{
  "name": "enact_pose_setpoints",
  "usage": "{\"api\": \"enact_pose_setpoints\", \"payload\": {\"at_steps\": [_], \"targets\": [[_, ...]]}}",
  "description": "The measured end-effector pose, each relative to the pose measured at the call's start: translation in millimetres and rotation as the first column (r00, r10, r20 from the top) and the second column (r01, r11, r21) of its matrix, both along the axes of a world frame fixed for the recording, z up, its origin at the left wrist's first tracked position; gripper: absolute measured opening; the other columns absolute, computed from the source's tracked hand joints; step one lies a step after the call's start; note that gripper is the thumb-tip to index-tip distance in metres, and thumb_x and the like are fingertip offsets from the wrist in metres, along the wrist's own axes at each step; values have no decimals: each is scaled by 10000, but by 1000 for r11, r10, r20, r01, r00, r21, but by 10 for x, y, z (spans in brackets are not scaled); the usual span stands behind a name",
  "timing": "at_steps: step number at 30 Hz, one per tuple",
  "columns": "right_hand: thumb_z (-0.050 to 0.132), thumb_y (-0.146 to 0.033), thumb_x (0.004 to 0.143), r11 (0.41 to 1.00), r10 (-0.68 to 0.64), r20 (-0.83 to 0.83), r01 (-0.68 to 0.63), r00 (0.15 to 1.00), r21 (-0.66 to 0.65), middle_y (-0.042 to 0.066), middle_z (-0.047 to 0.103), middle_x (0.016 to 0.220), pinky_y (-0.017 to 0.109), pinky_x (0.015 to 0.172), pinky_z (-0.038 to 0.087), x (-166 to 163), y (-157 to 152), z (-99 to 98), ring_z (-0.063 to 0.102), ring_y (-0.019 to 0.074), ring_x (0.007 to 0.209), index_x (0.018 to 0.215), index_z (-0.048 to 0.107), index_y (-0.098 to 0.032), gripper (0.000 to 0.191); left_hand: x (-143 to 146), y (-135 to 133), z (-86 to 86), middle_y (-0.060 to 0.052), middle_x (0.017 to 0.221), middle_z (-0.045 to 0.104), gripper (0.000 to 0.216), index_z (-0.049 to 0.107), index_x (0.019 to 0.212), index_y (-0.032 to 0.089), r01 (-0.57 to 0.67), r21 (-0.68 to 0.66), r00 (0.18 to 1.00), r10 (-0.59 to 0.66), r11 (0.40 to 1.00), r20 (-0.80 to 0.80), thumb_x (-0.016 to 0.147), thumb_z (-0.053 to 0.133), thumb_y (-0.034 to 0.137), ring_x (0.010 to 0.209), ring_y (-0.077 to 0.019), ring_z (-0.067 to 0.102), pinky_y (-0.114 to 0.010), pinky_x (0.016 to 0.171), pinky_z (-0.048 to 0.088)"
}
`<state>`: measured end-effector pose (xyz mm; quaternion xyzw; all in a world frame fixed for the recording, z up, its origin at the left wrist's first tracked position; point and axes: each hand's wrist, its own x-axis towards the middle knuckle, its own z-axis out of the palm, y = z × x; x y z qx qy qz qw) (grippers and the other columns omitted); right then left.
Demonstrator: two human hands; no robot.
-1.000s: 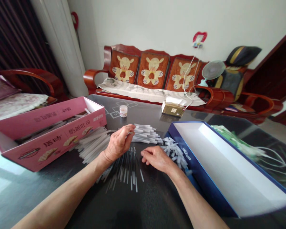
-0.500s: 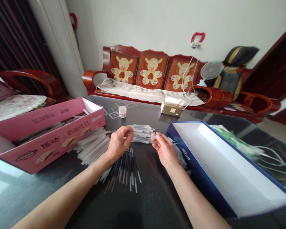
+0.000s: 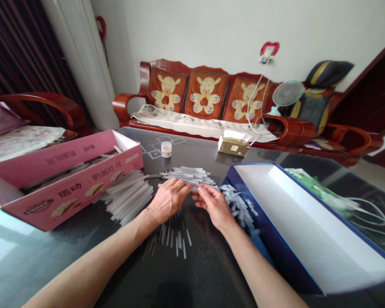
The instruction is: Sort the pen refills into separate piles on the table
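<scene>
My left hand [image 3: 170,197] is closed, its fingertips meeting those of my right hand [image 3: 212,204], which is pinched too. Between the fingertips runs a slim whitish stick-like piece [image 3: 194,190], too blurred to name exactly. Under and in front of my left hand fan out thin dark sticks with pale ends [image 3: 176,239]. To the left lies a heap of translucent tubes [image 3: 130,196]. Just behind both hands is a row of whitish sticks [image 3: 189,173]. Beside my right hand are many short, pale plastic pieces [image 3: 239,203], piled against a blue box.
A long pink carton [image 3: 67,184] with things inside stands at left. The open blue box [image 3: 291,214] is at right, a green plastic bag [image 3: 321,188] beyond it. A small white tub [image 3: 166,149] and a tissue pack [image 3: 233,146] sit farther back on the dark table [image 3: 205,273].
My hands have come together, the left moving right and the right moving left and slightly down. More of the short pale pieces show beside the right hand.
</scene>
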<state>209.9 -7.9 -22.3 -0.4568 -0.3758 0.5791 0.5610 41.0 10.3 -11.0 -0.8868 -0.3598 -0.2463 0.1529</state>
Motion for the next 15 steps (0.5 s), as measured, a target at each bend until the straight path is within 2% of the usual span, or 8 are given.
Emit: {"api": "enact_pose_setpoints", "payload": {"at_steps": [5, 9, 12, 15], "targets": [[798, -362, 627, 997, -23, -284, 3, 959, -71, 6, 721, 822, 214, 573, 503, -103, -1, -59, 671, 140, 742, 804, 667, -204, 272, 44, -23, -90, -54, 834, 629, 188, 600, 973, 170, -26, 7, 994, 25, 1000, 104, 933, 420, 201, 793, -177, 565, -278, 726, 468], [763, -382, 668, 997, -74, -262, 73, 962, -14, -1, 727, 872, 259, 657, 524, -155, -20, -58, 667, 150, 777, 791, 669, -221, 223, 113, -71, -103, -37, 755, 619, 182, 580, 879, 174, -64, -54, 986, 71, 996, 149, 938, 411, 209, 714, -150, 581, -243, 651, 454], [747, -388, 687, 993, -80, -234, 99, 969, 71, 11, 729, 883, 305, 742, 539, -170, -43, -31, 669, 167, 807, 809, 682, -217, 219, 150, -111, 6, -27, 699, 617, 247, 572, 829, 169, -37, -222, 966, 92, 974, 243, 955, 385, 271, 618, -125, 570, -223, 576, 414], [732, -410, 698, 991, -44, -220, 70, 975, 112, 25, 732, 890, 357, 784, 548, -154, -47, -8, 678, 197, 836, 814, 678, -220, 229, 146, -118, 142, -8, 631, 600, 270, 589, 786, 166, 81, -451, 919, 108, 889, 379, 934, 416, 311, 547, -101, 537, -214, 542, 379]]}}
